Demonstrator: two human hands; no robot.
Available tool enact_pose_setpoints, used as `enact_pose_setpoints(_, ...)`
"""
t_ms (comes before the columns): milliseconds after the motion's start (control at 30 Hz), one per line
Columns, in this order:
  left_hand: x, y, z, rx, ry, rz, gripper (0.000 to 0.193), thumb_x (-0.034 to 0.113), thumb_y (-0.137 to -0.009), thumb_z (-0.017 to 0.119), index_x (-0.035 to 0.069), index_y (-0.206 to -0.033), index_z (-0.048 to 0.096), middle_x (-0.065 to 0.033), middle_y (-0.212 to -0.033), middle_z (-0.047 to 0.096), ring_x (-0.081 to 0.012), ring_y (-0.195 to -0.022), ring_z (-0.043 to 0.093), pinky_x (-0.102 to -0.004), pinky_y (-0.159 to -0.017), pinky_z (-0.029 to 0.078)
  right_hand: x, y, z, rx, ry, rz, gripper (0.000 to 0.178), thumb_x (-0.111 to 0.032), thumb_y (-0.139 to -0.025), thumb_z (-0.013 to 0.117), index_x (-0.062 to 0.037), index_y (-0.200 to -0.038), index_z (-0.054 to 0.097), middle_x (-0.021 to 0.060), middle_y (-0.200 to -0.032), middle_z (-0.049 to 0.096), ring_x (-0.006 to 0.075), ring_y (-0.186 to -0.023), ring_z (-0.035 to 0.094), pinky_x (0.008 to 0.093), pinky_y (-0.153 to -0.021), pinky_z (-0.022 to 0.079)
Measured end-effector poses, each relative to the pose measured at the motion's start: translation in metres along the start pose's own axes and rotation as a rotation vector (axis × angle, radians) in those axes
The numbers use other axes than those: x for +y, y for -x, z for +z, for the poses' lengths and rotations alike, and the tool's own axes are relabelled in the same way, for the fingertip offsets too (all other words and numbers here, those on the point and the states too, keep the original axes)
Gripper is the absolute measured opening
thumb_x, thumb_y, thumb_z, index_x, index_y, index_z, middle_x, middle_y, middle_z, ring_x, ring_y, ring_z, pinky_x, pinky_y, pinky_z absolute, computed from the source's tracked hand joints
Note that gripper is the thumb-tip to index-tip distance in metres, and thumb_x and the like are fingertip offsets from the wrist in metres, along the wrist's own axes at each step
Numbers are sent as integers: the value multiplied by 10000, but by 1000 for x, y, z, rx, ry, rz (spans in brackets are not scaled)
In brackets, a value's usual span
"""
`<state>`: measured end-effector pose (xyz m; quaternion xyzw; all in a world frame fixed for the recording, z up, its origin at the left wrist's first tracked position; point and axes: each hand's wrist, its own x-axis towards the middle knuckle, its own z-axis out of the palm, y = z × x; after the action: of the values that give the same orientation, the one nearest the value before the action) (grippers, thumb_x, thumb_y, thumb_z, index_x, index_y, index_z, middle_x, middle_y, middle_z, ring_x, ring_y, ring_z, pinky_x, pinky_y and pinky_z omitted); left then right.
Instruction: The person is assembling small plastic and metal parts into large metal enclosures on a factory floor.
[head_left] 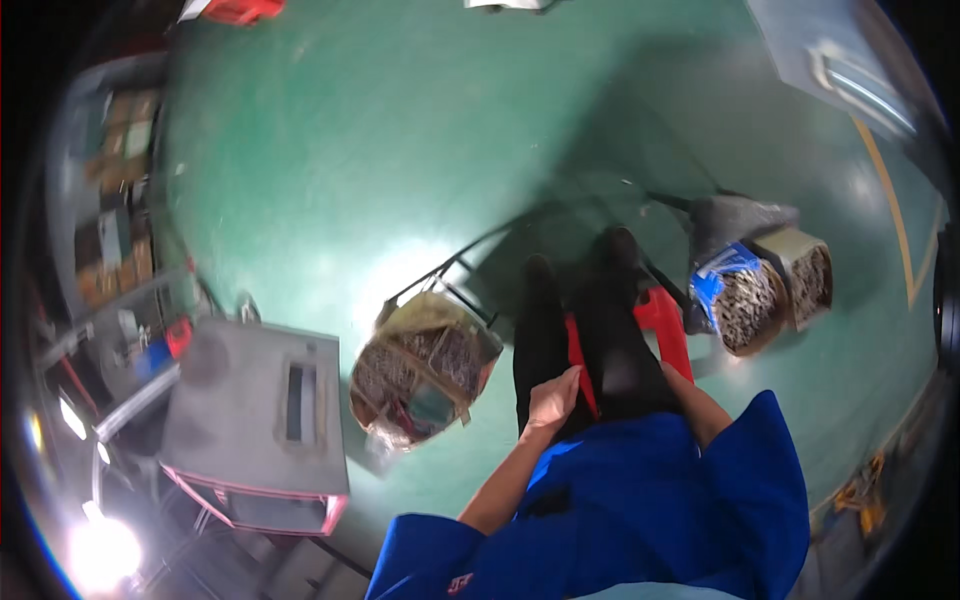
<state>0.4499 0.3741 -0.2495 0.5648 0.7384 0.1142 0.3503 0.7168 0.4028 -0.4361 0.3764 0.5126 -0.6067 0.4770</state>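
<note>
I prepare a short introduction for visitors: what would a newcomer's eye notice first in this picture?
Probably the bright blue garment at bottom centre, then the red stool-like object between and beside the dark-clothed legs, near the left hand. The glaring lamp at lower left also stands out, as do the open container left of the legs and the blue-lined container to their right.

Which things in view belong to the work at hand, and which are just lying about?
Probably in use:
red stool, near left hand and right hand; grip unclear

Apparently lying about:
divided carton
blue-lined carton
grey-topped table
</note>
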Motion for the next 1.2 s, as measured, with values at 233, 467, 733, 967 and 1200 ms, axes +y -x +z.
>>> enact_pose_setpoints(233, -12, 39, 50, 290, 51, -91, 143, 211, -897, 526, 108, -945, 613, -91, -780, 657, -283, -688, 642, -387, -589, 516, 36, 6, -36, 150, -170, -23, 487, -423, -867, 542, -9, -1116, 599, 139, -1131, 605, 264, -1067, 551, 375, -952, 368)
enact_pose_setpoints(467, -18, 79, 39, 553, -68, -117, 282, 292, -882, 567, 97, -679, 542, -129, -593, 591, -311, -579, 617, -422, -494, 486, -23, 54, -61, 661, -423, -471, 515, -448, -898, 513, 11, -1117, 588, 151, -1160, 588, 245, -1092, 539, 318, -968, 372)
enact_pose_setpoints(733, -17, 117, 42, 586, -307, -400, 436, 494, -816, 593, 100, -644, 660, -130, -601, 635, -261, -583, 655, -382, -532, 519, -116, 184, 10, 1341, 591, -811, 463, -410, -752, 702, -17, -956, 565, 138, -932, 601, 317, -903, 567, 425, -782, 456)
enact_pose_setpoints(967, -10, 119, 36, 536, -569, -247, 218, 302, -809, 613, 146, -673, 681, -54, -635, 659, -187, -628, 669, -304, -544, 504, -125, 136, -17, 1341, 1133, -779, 284, -284, -789, 638, -19, -693, 677, 180, -668, 644, 337, -671, 659, 446, -635, 525)
enact_pose_setpoints(1200, 6, 159, 51, 553, -357, -163, 193, 191, -727, 557, 46, -645, 652, -169, -648, 643, -293, -643, 665, -395, -562, 525, -110, 142, -8, 1284, 1315, -870, 270, -258, -754, 683, -35, -622, 606, 190, -599, 605, 346, -594, 634, 445, -524, 489)
